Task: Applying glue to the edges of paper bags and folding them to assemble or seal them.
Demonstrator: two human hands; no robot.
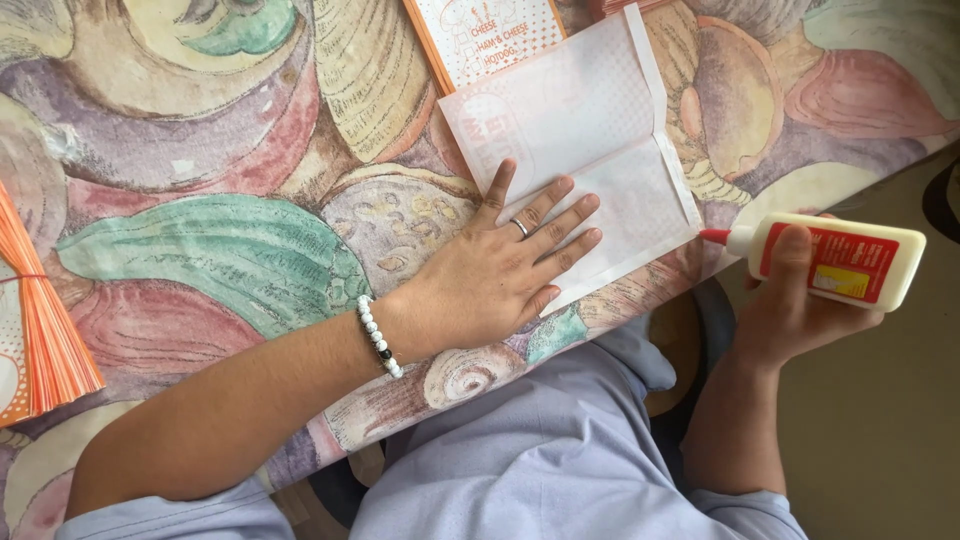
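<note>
Two hands in view, both the person's own. Left hand (500, 275) lies flat, fingers spread, pressing down on a white translucent paper sheet (580, 130) with folded flaps, which sits near the table's right edge. Right hand (790, 310) is off the table over the floor, wrapped around a white glue bottle (850, 260) with a red label; thumb on top, red nozzle pointing left toward the sheet's lower right corner, just apart from it. Ring on a left finger, white bead bracelet (378, 336) on the left wrist. Beyond the sheet, an orange-bordered printed card (480, 35) lies partly under it, cut off by the top edge. Stack of orange paper pieces (45, 320) at far left, bound with a thin band, cut off by the frame. Another reddish stack at top edge, barely visible, hard to make out. Nothing lies between nozzle and sheet. Tablecloth (220, 250) has a large painted pattern of shells and vegetables in green, pink, tan. Person's light blue clothing fills the bottom. Floor at right is plain brownish; dark curved object at far right edge cut off, unclear.
</note>
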